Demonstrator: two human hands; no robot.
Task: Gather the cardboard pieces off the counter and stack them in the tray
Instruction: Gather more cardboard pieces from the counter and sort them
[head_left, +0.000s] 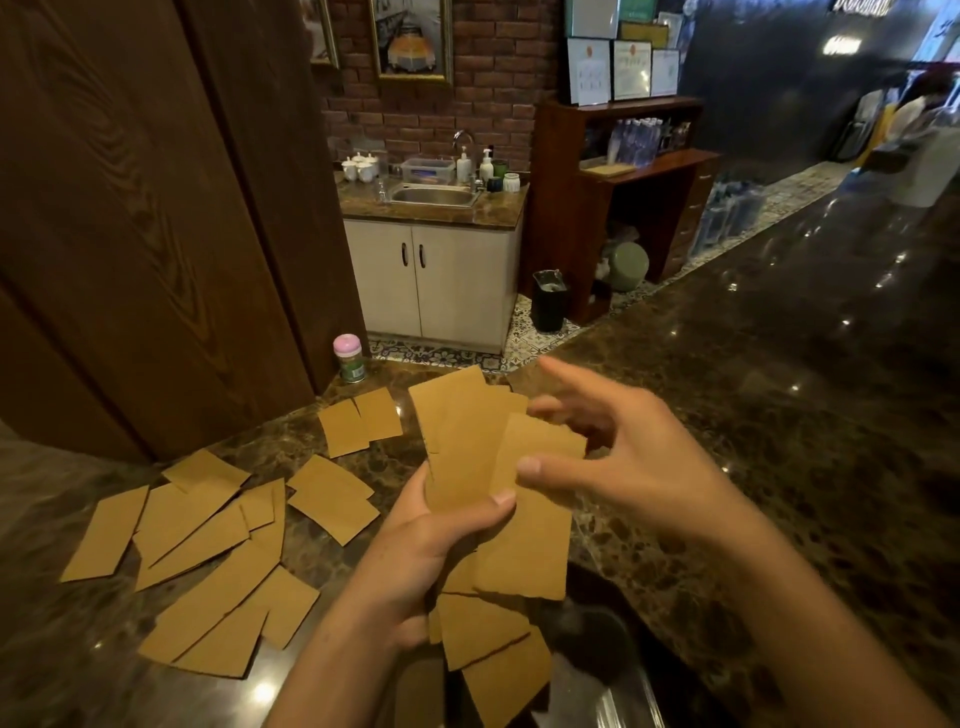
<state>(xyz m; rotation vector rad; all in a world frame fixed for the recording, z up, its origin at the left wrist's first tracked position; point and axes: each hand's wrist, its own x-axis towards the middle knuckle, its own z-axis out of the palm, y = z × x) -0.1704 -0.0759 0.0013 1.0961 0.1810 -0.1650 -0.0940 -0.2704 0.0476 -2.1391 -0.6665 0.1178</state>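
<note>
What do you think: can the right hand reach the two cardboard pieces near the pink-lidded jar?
Probably yes: the pieces lie uncovered on the counter, though the right hand must cross the left hand's stack.
</note>
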